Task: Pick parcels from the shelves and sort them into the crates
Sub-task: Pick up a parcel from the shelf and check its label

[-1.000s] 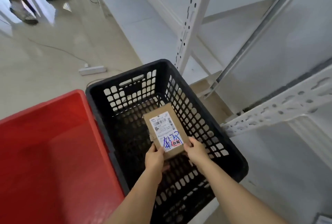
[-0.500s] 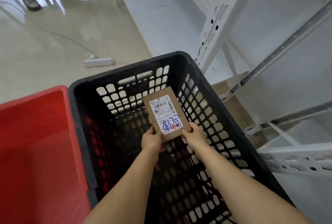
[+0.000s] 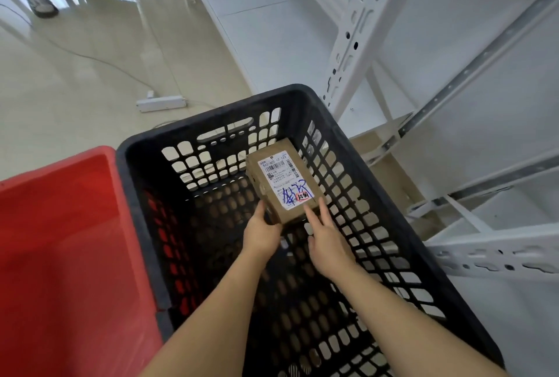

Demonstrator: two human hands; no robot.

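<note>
Inside the black crate [image 3: 211,122], near its far right corner, I see the parcel [image 3: 284,183]; my left hand [image 3: 261,233] grips its near corner, my right hand [image 3: 325,239] touches it with straight fingers.

floor [image 3: 90,80] | black crate [image 3: 211,122], red crate [image 3: 60,225], power strip [image 3: 160,103]

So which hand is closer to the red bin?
Left. The left hand holds the parcel's near corner inside the black crate, on the side toward the red bin. The right hand is farther over.
</note>
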